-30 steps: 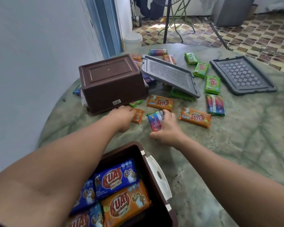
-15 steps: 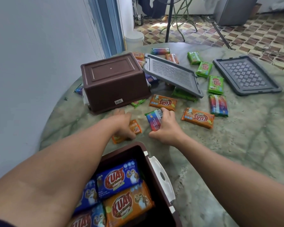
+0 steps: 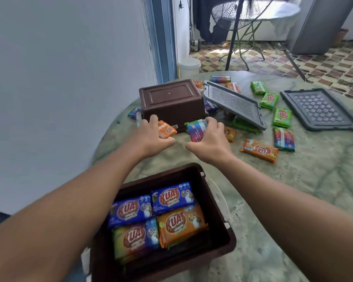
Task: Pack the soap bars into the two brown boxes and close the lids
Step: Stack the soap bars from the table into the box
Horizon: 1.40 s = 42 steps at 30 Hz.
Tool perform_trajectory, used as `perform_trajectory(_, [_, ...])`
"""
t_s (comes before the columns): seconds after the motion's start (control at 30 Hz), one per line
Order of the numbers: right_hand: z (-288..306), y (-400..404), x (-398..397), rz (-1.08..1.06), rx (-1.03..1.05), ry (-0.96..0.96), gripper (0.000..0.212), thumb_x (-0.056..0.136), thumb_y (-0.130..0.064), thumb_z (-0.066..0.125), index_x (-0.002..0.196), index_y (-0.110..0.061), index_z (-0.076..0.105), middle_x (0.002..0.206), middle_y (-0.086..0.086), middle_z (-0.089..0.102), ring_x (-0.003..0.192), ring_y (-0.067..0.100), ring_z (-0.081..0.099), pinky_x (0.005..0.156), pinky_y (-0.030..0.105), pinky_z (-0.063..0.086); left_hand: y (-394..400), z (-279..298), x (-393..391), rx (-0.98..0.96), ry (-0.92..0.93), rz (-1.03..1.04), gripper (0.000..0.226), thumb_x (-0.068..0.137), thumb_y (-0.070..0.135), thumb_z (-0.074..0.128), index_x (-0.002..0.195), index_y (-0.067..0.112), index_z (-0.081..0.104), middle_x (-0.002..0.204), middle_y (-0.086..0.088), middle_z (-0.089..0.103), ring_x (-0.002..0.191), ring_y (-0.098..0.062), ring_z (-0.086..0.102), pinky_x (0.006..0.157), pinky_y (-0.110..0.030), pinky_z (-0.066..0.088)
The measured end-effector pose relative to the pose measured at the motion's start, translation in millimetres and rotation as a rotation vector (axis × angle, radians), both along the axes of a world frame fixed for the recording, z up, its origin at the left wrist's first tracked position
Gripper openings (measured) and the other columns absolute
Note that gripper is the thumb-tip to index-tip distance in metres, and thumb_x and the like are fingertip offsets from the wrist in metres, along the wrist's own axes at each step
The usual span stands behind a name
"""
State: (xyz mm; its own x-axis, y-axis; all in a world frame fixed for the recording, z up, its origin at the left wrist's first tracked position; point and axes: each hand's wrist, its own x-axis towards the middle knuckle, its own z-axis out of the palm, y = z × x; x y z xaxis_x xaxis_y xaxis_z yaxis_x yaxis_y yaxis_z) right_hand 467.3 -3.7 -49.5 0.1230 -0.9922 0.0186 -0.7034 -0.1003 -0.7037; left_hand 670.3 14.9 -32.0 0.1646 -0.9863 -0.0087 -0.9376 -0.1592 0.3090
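The left hand [image 3: 151,137] holds an orange soap bar [image 3: 166,129], the right hand [image 3: 209,139] a rainbow soap bar [image 3: 196,131]; each grip is clamped, above the surface [image 3: 314,190] at 12 o'clock of the open brown box [image 3: 216,210]. Smooth wrappers may slip and miss it.

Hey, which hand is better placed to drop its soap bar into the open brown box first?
Roughly even, slight edge left: the left hand with its orange bar sits more directly beyond the open box.

A round green marbled table [image 3: 293,200] carries an open brown box [image 3: 218,220] nearer than the fingers, an upturned brown box [image 3: 171,102] just beyond them, two grey lids [image 3: 322,110] and scattered soap bars [image 3: 260,150] to their right.
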Motion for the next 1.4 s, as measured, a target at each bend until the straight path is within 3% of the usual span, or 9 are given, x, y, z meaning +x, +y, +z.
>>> perform_trajectory(0.1, [12, 22, 9, 0.049, -0.044, 0.000, 0.100, 0.071, -0.040, 0.077, 0.154, -0.018, 0.024, 0.134, 0.004, 0.036, 0.114, 0.023, 0.052, 0.095, 0.037, 0.048, 37, 12, 5, -0.051, -0.013, -0.007, 0.077, 0.071, 0.061, 0.070, 0.129, 0.025, 0.036, 0.120, -0.005, 0.050, 0.098, -0.022, 0.057, 0.078, -0.039, 0.051])
perform_trajectory(0.23, [10, 58, 17, 0.170, -0.091, 0.015, 0.102, 0.071, -0.040, 0.079, 0.154, -0.020, 0.024, 0.133, 0.002, 0.036, 0.110, 0.019, 0.052, 0.094, 0.035, 0.050, 90, 16, 10, -0.102, -0.074, 0.004, 0.074, 0.071, 0.063, 0.072, 0.127, 0.027, 0.038, 0.120, -0.001, 0.050, 0.096, -0.019, 0.053, 0.072, -0.034, 0.041])
perform_trajectory(0.47, [-12, 108, 10, 0.468, -0.068, 0.139, 0.105, 0.068, -0.049, 0.078, 0.153, -0.026, 0.021, 0.138, -0.002, 0.034, 0.119, 0.022, 0.052, 0.097, 0.042, 0.052, 176, -7, 10, -0.053, -0.082, 0.013, 0.073, 0.074, 0.063, 0.071, 0.125, 0.025, 0.035, 0.112, 0.000, 0.043, 0.091, -0.025, 0.057, 0.079, -0.044, 0.054])
perform_trajectory(0.7, [-24, 130, -11, 0.726, -0.213, 0.526, 0.107, 0.073, -0.058, 0.070, 0.160, -0.029, 0.014, 0.141, -0.005, 0.038, 0.115, 0.021, 0.059, 0.087, 0.033, 0.043, 228, -50, 17, -0.043, 0.007, -0.078, 0.073, 0.077, 0.060, 0.066, 0.134, 0.028, 0.033, 0.115, 0.005, 0.035, 0.091, -0.023, 0.062, 0.070, -0.037, 0.050])
perform_trajectory(0.87, [-30, 136, -13, 0.745, -0.297, 0.565, 0.108, 0.074, -0.070, 0.062, 0.161, -0.027, 0.016, 0.139, -0.005, 0.043, 0.121, 0.019, 0.050, 0.102, 0.034, 0.041, 239, -62, 16, -0.189, 0.041, -0.199, 0.079, 0.078, 0.067, 0.060, 0.142, 0.026, 0.036, 0.118, 0.007, 0.037, 0.095, -0.015, 0.056, 0.076, -0.032, 0.053])
perform_trajectory(1.0, [-32, 133, -12, 0.742, -0.310, 0.564, 0.107, 0.074, -0.070, 0.060, 0.161, -0.028, 0.016, 0.139, -0.006, 0.043, 0.121, 0.018, 0.045, 0.104, 0.034, 0.041, 240, -64, 20, -0.209, 0.121, -0.250, 0.087, 0.083, 0.068, 0.061, 0.157, 0.032, 0.033, 0.121, 0.016, 0.045, 0.104, -0.005, 0.053, 0.086, -0.024, 0.050])
perform_trajectory(1.2, [-34, 130, -11, 0.747, -0.290, 0.577, 0.106, 0.075, -0.068, 0.059, 0.162, -0.029, 0.012, 0.143, -0.005, 0.041, 0.124, 0.019, 0.044, 0.104, 0.034, 0.040, 247, -57, 17, -0.307, 0.272, -0.242, 0.065, 0.096, 0.042, 0.054, 0.158, 0.033, 0.034, 0.125, 0.020, 0.053, 0.106, 0.003, 0.056, 0.085, -0.008, 0.043])
perform_trajectory(1.33, [-35, 128, -11, 0.754, -0.289, 0.582, 0.107, 0.075, -0.069, 0.057, 0.162, -0.029, 0.010, 0.145, -0.005, 0.040, 0.125, 0.019, 0.043, 0.106, 0.035, 0.041, 250, -52, 12, -0.408, 0.373, -0.105, 0.034, 0.101, 0.030, 0.057, 0.132, 0.028, 0.044, 0.096, 0.014, 0.065, 0.082, 0.014, 0.062, 0.062, -0.006, 0.046])
perform_trajectory(1.4, [-35, 128, -10, 0.759, -0.291, 0.584, 0.107, 0.076, -0.069, 0.057, 0.162, -0.030, 0.009, 0.145, -0.005, 0.039, 0.125, 0.018, 0.042, 0.105, 0.035, 0.040, 248, -52, 13, -0.399, 0.380, -0.101, 0.030, 0.100, 0.035, 0.058, 0.128, 0.031, 0.047, 0.093, 0.017, 0.066, 0.081, 0.012, 0.063, 0.061, -0.008, 0.046])
